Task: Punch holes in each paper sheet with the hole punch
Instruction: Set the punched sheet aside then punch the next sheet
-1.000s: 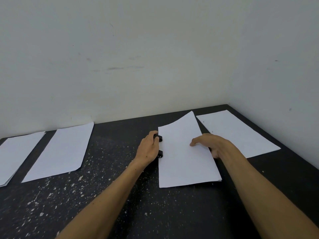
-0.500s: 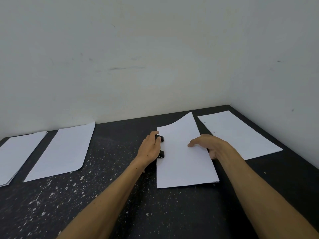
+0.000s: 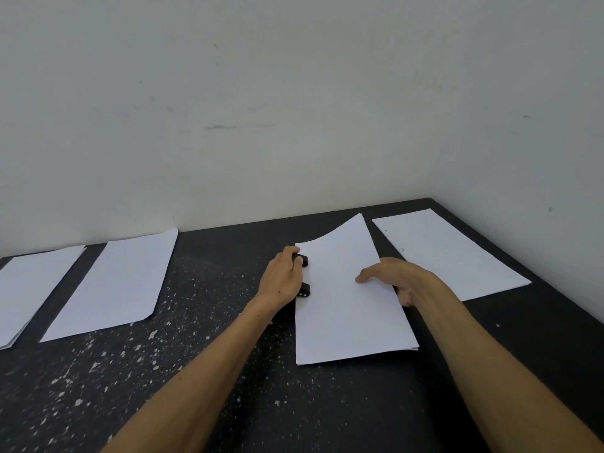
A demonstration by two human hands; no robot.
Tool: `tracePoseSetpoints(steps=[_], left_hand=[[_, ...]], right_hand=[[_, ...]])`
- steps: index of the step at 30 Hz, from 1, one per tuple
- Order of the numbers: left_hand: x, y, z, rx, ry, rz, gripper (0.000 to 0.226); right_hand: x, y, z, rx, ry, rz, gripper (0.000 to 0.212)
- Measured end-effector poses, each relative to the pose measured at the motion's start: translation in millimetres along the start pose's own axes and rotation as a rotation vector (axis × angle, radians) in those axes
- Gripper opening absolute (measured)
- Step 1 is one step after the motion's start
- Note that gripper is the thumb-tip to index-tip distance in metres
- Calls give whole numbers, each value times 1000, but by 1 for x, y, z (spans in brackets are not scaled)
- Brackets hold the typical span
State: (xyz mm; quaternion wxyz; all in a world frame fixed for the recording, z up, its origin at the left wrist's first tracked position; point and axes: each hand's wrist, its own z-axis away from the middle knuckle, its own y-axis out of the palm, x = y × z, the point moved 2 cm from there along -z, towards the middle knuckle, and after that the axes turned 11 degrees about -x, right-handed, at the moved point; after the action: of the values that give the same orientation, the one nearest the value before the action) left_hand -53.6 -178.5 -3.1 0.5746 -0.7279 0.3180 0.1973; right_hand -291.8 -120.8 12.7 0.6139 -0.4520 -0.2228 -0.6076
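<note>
Left hand (image 3: 281,280) presses closed over hole punch (image 3: 304,291); right hand (image 3: 397,278) spread on paper sheet (image 3: 343,315).

You have a single view, worn on the head, looking forward and down across the dark speckled table (image 3: 228,403) toward the pale wall (image 3: 294,109) behind it. The lens is wide, so the table's near edge falls below the frame while its far right corner, where the wall turns, shows fully. Both forearms enter from the bottom edge, and the far edge of the table runs slightly tilted, higher at the right. No second view shares the scene.
</note>
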Motion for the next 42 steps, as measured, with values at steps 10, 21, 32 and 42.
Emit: tracePoseSetpoints(steps=[10,21,32,42], left_hand=[[-6,-3,2,28,-10,-33,40],[-18,-12,0,201,267,-607,64],[-5,-9,0,236,119,-358,61],[-8,16,2,84,26,-291,65]], right_hand=[[-11,1,18,4,-8,-13,31],[-3,4,27,-15,-6,42,32],[-5,6,24,-30,-11,22,27],[-11,3,10,-2,-25,11,33]])
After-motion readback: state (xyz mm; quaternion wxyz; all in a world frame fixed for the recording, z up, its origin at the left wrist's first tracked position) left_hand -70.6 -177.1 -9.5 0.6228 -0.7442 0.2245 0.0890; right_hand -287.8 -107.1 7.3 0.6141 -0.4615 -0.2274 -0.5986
